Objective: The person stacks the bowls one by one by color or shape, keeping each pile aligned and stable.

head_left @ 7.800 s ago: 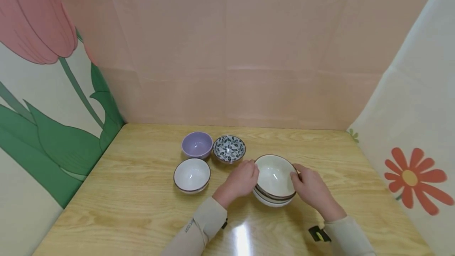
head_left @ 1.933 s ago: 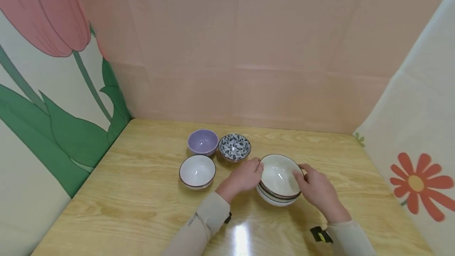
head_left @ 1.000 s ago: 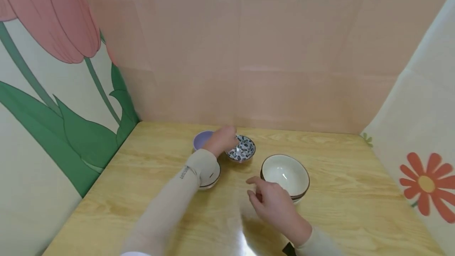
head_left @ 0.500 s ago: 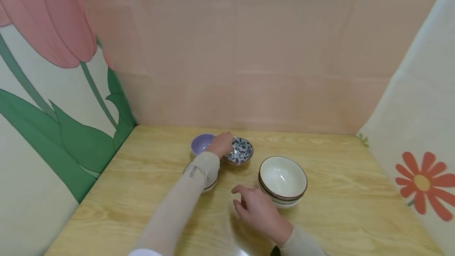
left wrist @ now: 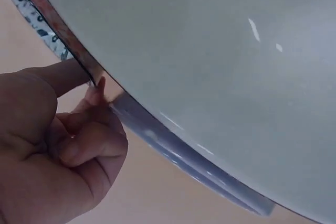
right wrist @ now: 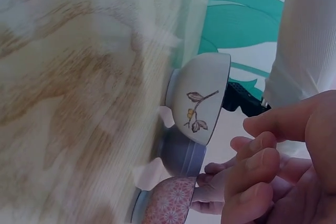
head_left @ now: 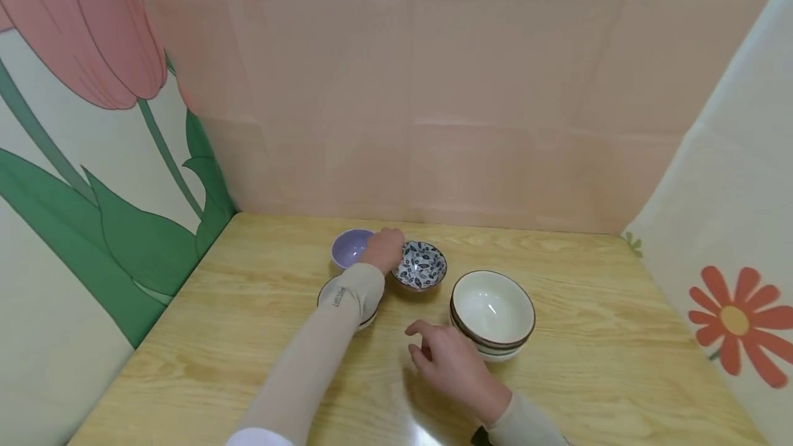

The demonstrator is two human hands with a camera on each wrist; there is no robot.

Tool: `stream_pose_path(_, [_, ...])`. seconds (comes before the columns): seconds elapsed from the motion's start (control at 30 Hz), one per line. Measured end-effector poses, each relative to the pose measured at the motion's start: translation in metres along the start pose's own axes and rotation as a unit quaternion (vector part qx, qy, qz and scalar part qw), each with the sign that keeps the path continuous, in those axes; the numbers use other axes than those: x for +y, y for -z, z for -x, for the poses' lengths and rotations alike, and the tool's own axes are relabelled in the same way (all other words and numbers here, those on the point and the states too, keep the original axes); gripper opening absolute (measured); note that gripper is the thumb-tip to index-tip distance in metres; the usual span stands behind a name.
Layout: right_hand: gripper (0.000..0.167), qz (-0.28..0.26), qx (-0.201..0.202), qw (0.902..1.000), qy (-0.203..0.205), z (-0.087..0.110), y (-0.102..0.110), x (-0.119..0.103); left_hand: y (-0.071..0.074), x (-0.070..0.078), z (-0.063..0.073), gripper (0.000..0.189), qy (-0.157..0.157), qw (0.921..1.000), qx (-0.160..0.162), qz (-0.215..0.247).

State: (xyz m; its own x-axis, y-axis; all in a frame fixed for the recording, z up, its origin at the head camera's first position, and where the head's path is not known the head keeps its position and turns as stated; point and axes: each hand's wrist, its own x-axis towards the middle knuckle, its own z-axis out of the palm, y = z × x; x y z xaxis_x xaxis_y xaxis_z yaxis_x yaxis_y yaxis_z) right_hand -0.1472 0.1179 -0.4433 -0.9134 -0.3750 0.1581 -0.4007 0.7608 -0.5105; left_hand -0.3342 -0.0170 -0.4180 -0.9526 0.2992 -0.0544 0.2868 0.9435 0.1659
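My left hand (head_left: 384, 250) pinches the left rim of a small bowl (head_left: 421, 266) with a blue-and-white leaf pattern inside. Its outside is pink and floral in the right wrist view, where the left fingers (right wrist: 212, 192) meet its rim. A purple bowl (head_left: 348, 248) stands left of that hand. Under the left sleeve, a brown-rimmed white bowl (head_left: 328, 292) is partly covered; a twig design decorates its side. My right hand (head_left: 452, 367) hovers over the table with fingers loosely bent, holding nothing. Just right of it stands a stack of cream bowls (head_left: 492, 307) with brown rims.
The bowls stand on a wood-grain table (head_left: 595, 336). A pinkish backdrop (head_left: 409, 88) rises behind its far edge. Hangings with a tulip (head_left: 105, 26) on the left and a red flower (head_left: 735, 320) on the right close the sides.
Both hands have let go of the stacked bowls' rims. The left hand has reached over to the leaf-patterned bowl, which has shifted slightly nearer and right. The right hand has drawn left of the stack.
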Motion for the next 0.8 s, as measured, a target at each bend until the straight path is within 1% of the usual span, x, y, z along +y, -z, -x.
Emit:
stream_pose_path(0.17, [0.021, -0.004, 0.007, 1.0000, -0.001, 0.001, -0.001, 0.001, 0.001, 0.008, 0.004, 0.023, -0.026, 0.9988, 0.013, -0.038])
stream_pose_path(0.3, [0.020, -0.004, 0.007, 1.0000, -0.001, 0.001, -0.003, 0.003, 0.001, 0.014, 0.005, 0.030, -0.058, 0.9956, 0.021, -0.071])
stream_pose_path(0.4, [0.020, -0.008, 0.006, 0.9999, 0.002, 0.002, -0.003, 0.004, 0.001, 0.017, 0.005, 0.032, -0.080, 0.9927, 0.019, -0.088])
stream_pose_path(0.47, [0.019, -0.010, 0.004, 0.9999, 0.002, 0.002, -0.003, 0.005, 0.002, 0.018, 0.006, 0.034, -0.090, 0.9917, 0.013, -0.091])
stream_pose_path(0.53, [0.019, -0.012, 0.002, 0.9999, 0.001, 0.003, -0.003, 0.006, 0.002, 0.018, 0.007, 0.036, -0.093, 0.9922, 0.000, -0.084])
stream_pose_path(0.7, [0.018, -0.016, -0.007, 0.9998, -0.004, 0.003, -0.003, 0.008, 0.001, 0.017, 0.010, 0.034, -0.090, 0.9941, -0.025, -0.055])
stream_pose_path(0.8, [0.018, -0.022, -0.013, 0.9996, -0.010, 0.004, -0.003, 0.009, 0.002, 0.016, 0.010, 0.032, -0.090, 0.9944, -0.030, -0.046])
